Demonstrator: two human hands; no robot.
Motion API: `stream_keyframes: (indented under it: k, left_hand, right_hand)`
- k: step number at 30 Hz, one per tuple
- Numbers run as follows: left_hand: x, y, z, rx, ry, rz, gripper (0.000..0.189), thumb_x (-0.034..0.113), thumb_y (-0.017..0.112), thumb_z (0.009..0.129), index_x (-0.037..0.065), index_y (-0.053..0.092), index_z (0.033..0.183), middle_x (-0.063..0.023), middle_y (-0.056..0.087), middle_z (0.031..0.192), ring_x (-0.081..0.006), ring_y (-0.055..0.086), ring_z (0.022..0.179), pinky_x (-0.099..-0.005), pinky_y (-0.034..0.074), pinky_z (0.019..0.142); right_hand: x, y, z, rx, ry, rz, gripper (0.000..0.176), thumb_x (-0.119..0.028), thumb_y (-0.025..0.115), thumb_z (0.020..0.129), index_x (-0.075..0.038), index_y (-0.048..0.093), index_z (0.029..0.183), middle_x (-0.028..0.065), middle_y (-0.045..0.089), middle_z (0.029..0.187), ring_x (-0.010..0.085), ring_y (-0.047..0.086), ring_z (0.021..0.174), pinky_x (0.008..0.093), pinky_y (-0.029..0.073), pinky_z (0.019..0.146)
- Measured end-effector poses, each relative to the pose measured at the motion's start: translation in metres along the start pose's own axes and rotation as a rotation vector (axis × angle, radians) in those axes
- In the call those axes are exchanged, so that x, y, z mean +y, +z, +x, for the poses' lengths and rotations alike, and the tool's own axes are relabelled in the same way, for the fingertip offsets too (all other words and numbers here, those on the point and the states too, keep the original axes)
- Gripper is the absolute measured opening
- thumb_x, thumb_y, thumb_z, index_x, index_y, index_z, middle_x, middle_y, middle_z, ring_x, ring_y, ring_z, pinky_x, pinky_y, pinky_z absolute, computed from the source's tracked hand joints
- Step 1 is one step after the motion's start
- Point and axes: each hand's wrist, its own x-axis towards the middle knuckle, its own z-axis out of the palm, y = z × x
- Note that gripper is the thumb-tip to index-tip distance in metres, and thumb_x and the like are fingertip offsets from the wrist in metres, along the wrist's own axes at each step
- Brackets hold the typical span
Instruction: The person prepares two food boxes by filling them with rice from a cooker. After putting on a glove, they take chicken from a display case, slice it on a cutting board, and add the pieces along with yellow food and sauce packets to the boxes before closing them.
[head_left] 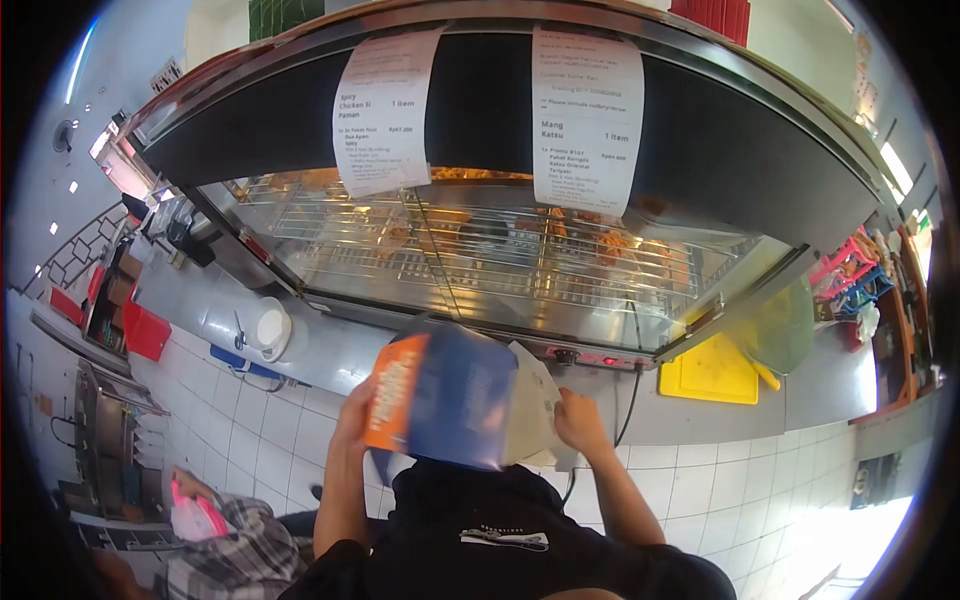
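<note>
A blue and orange cardboard box (455, 395), blurred by motion, is held up in front of my body. My left hand (355, 410) grips its orange side at the left. On the right, my right hand (580, 420) pinches the edge of a pale paper-like flap or sheet (535, 405) beside the box; whether it is part of the box I cannot tell. Just beyond stands a glass warming cabinet (480, 260) with fried food on wire racks. Two printed receipts (385, 110) hang on its black top edge.
A yellow cutting board (710, 370) lies on the metal counter (690, 420) at the right, near a green translucent bag. White round containers (271, 328) and scissors are at the left. Another person in a plaid shirt (240, 555) holds something pink at the lower left.
</note>
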Motion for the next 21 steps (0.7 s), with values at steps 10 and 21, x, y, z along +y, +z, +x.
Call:
stream_keyframes:
  k: [10, 21]
  left_hand:
    - [0.014, 0.019, 0.012, 0.28, 0.148, -0.191, 0.04, 0.02, 0.05, 0.1, 0.0, 0.048, 0.135, -0.0154, 0.063, 0.124, -0.0256, 0.068, 0.108, -0.0402, 0.056, 0.094]
    - [0.017, 0.029, 0.009, 0.282, 0.305, -0.153, 0.057, 0.012, 0.059, 0.094, 0.009, 0.028, 0.143, -0.0138, 0.053, 0.129, -0.0296, 0.056, 0.118, -0.0459, 0.049, 0.099]
  right_hand:
    - [-0.103, -0.066, 0.044, 0.557, -0.346, -0.428, 0.018, -0.01, 0.067, 0.082, -0.006, 0.068, 0.1, 0.0114, 0.067, 0.099, 0.0304, 0.062, 0.1, 0.0416, 0.045, 0.088]
    - [-0.072, 0.039, -0.021, -0.019, 0.102, -0.068, 0.052, -0.041, 0.069, 0.088, 0.0, 0.061, 0.119, 0.02, 0.061, 0.116, 0.0383, 0.06, 0.109, 0.0483, 0.05, 0.09]
